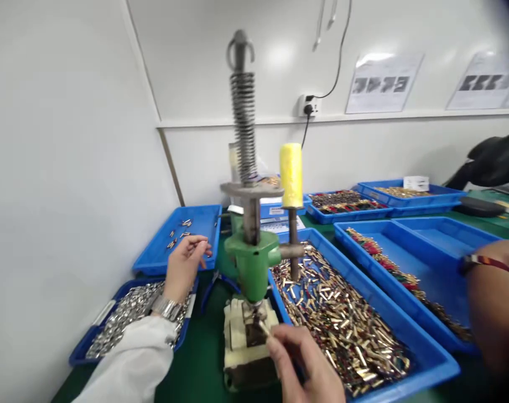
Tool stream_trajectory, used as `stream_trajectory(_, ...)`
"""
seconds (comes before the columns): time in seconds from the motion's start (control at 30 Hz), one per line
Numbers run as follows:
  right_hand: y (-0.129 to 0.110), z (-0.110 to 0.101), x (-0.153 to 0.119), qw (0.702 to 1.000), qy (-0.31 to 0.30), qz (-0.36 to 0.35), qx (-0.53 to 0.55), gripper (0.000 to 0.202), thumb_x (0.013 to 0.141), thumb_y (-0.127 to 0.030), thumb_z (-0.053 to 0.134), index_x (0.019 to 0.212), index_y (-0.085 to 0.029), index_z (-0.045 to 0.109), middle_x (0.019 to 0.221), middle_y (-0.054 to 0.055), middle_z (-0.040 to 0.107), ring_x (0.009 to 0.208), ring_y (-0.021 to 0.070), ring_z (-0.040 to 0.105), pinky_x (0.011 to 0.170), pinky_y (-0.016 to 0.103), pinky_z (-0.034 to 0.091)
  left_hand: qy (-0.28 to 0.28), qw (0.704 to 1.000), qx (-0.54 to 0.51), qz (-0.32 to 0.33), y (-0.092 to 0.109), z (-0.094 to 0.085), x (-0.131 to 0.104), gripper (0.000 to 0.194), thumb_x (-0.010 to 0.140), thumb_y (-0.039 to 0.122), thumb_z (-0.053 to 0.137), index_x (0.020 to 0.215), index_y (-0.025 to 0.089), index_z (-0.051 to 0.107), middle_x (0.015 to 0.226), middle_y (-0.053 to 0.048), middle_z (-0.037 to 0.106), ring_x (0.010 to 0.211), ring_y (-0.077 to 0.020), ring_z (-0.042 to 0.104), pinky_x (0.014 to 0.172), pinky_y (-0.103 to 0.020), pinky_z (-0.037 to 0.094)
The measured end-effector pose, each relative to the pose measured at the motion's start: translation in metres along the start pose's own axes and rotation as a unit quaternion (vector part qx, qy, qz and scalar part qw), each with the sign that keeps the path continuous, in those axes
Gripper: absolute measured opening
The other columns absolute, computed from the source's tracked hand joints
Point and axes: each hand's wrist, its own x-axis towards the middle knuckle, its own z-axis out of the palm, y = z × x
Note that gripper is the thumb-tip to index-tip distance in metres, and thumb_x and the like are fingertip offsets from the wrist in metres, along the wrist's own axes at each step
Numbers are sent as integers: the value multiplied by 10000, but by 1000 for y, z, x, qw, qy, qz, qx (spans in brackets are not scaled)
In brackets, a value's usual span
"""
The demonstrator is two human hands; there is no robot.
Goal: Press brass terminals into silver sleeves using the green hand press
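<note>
A green hand press (pixel 254 263) with a tall spring (pixel 243 123) and a yellow-handled lever (pixel 291 176) stands in front of me. My right hand (pixel 307 364) pinches a small gold-coloured metal tube (pixel 264 328) between thumb and finger, its far end at the tooling under the press ram. My left hand (pixel 186 263) is over the near right side of a blue tray (pixel 154 258) holding several small metal pieces. Its fingers are curled together, and whatever they hold is hidden. Below the left wrist sits a blue tray of silver parts (pixel 128 313).
Right of the press is a blue tray (pixel 430 364) full of gold-coloured tubes. Another divided tray (pixel 439 280) lies beyond it, with a co-worker's arm (pixel 495 302) over its right side. Blue-handled pliers (pixel 210 288) lie left of the press. More trays (pixel 347 204) line the back.
</note>
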Motion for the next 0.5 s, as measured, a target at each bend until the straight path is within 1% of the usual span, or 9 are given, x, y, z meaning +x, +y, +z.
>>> stream_trajectory(0.07,-3,14,7,997,-8,59,46,286,879,-497,620,903,-226,708,766,43,712,624,184,667,577,271,562,-35,996,-83,-19,-3,6,-18,313,785,432,683,960,180,619,767,-22,668,617,-143,612,497,-237,450)
stream_trajectory(0.1,-5,21,9,994,0,86,68,340,867,-532,620,908,-206,707,766,52,714,605,184,658,560,276,558,-57,991,-115,-31,-3,11,-27,326,781,438,697,966,182,616,777,-21,666,632,-145,621,487,-232,441)
stream_trajectory(0.17,-11,37,11,987,37,126,94,422,841,-583,623,923,-176,700,794,74,719,592,186,641,529,283,543,-112,980,-157,-50,0,21,-46,339,772,450,717,953,183,616,783,-20,663,647,-147,627,478,-226,426)
stream_trajectory(0.23,-15,50,9,982,67,143,108,457,830,-599,627,942,-161,693,796,80,714,584,186,634,503,281,532,-179,966,-175,-65,3,30,-61,330,767,463,726,897,177,626,752,-17,657,632,-141,611,489,-226,414)
stream_trajectory(0.3,-15,57,7,980,77,145,114,461,841,-590,621,973,-153,684,754,67,697,576,185,634,501,278,537,-237,950,-190,-77,6,34,-71,322,756,461,745,826,167,634,707,-7,642,603,-124,572,529,-233,411)
stream_trajectory(0.33,-13,58,6,981,74,140,115,459,851,-584,612,983,-149,679,741,61,692,577,184,637,513,280,544,-251,943,-201,-82,7,35,-74,321,746,455,759,796,163,635,688,0,630,597,-116,551,554,-236,409)
stream_trajectory(0.4,-7,56,5,986,55,117,102,455,867,-576,598,989,-145,676,759,62,696,595,185,649,552,289,561,-258,933,-230,-100,8,34,-79,324,724,442,787,764,156,640,675,10,613,603,-106,520,600,-242,402)
stream_trajectory(0.5,2,48,3,995,23,71,59,446,892,-559,576,1027,-149,684,845,80,712,640,187,665,615,308,574,-256,912,-280,-154,9,30,-82,332,689,428,824,764,151,657,724,-2,628,679,-118,542,677,-251,408)
